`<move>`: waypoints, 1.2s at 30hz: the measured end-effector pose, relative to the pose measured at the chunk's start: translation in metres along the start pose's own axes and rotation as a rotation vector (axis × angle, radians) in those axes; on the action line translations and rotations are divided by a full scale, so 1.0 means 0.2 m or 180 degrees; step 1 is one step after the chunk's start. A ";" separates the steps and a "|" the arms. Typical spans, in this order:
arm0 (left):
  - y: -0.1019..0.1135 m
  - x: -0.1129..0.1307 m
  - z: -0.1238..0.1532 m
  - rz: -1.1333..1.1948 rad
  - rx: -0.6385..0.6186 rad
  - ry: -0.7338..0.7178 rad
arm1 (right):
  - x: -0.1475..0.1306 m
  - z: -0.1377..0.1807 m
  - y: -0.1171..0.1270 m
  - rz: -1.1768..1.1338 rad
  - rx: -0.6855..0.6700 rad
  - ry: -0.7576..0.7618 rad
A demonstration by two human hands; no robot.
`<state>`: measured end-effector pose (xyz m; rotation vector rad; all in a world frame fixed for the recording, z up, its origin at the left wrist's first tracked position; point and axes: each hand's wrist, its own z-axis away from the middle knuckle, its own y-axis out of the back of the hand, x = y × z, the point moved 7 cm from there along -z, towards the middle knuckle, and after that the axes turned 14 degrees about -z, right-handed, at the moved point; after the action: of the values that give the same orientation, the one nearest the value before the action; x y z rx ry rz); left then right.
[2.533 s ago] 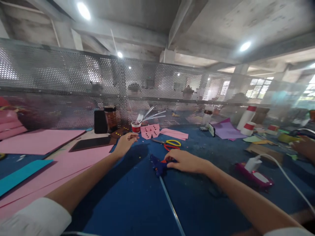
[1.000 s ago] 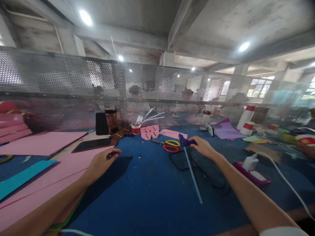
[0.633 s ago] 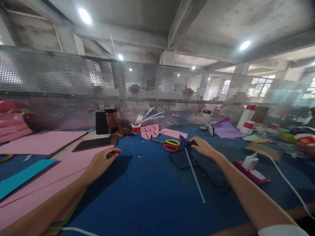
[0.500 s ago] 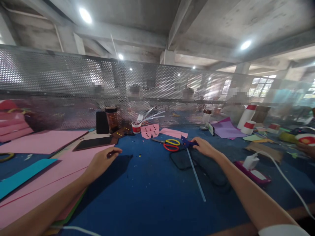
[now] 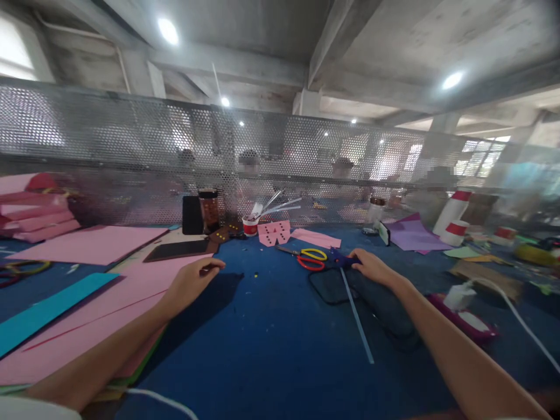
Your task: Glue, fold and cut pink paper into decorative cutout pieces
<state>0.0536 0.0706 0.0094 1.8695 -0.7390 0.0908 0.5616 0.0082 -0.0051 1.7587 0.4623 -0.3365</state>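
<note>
My right hand (image 5: 371, 267) is closed round the dark blue glue gun (image 5: 342, 260). A long translucent glue stick (image 5: 357, 318) sticks out of it toward me. My left hand (image 5: 192, 284) hovers over the edge of the pink sheets, its fingers bent and the tips close together. Anything held in that pinch is too small or hidden to make out. Beside the glue gun lie scissors (image 5: 311, 257) with red and yellow handles. Behind them rest a pink cut-out with black dots (image 5: 274, 233) and a pink paper strip (image 5: 315, 238).
Pink sheets (image 5: 91, 245) and a blue strip (image 5: 52, 312) cover the left side. A tablet-like dark panel (image 5: 179, 251), a brown jar (image 5: 210, 213) and a cup of glue sticks (image 5: 250, 226) stand behind. At right are a magenta power strip (image 5: 464, 318) and purple paper (image 5: 413, 233).
The view has swung slightly left, so things sit farther right in the picture. My right hand keeps its hold on the glue gun; the left stays raised with bent fingers.
</note>
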 end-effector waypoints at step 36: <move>0.36 -0.33 0.32 -0.1407 -0.0329 0.0033 | -0.18 -0.01 0.15 0.0590 0.0565 0.0507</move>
<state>-0.0537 0.0283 0.0153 1.8884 -0.3038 -0.2156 0.5442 -0.0001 0.0378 1.9941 0.3878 -0.1087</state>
